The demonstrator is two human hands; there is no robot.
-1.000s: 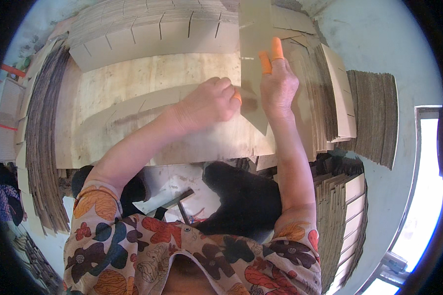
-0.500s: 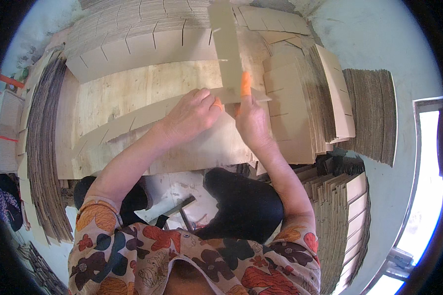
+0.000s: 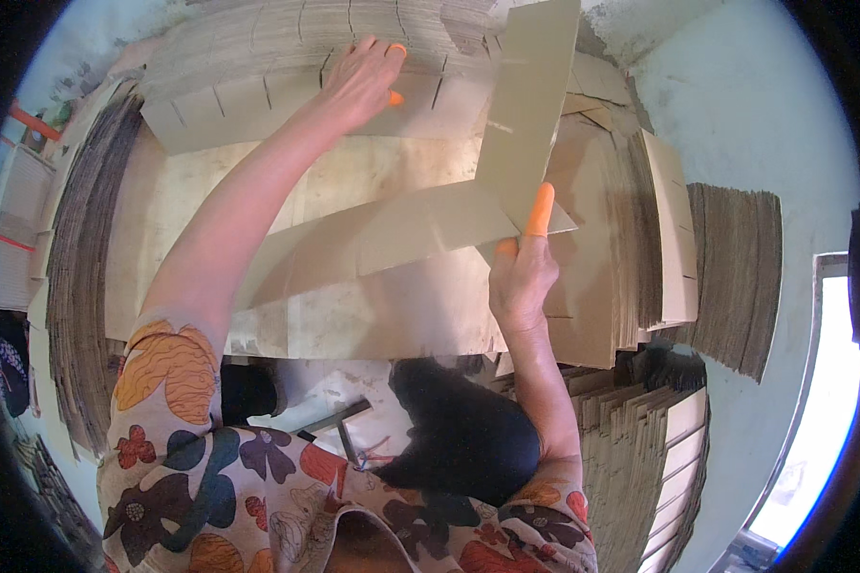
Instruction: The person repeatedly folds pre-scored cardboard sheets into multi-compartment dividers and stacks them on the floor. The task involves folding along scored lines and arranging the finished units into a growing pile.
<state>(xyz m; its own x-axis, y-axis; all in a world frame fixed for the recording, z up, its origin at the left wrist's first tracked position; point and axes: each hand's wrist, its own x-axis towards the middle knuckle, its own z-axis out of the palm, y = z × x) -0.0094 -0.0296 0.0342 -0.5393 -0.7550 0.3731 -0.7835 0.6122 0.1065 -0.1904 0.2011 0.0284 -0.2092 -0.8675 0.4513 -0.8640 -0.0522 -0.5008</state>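
My right hand (image 3: 524, 282) is closed around the end of a long cardboard strip (image 3: 392, 234), where a second strip (image 3: 530, 95) crosses it. The long strip slants down to the left; the crossing one points up and away. Orange covers sit on that hand's thumb and a finger. At the far side, my left hand (image 3: 363, 84) touches the upper part of a row of slotted cardboard strips (image 3: 239, 100). Its thumb and forefinger, also orange-tipped, are apart, with the other fingers bent over the strips.
Below the strips lies a pale wooden board (image 3: 354, 315). Cardboard stacks stand at its left (image 3: 81, 258) and right (image 3: 592, 239). Another stack (image 3: 736, 277) leans by the right wall, and slotted pieces (image 3: 631, 458) are piled at the lower right.
My left hand has let go of the long strip and moved away to the far row. My right hand has moved slightly nearer and right with the crossed strips, which are tilted more.
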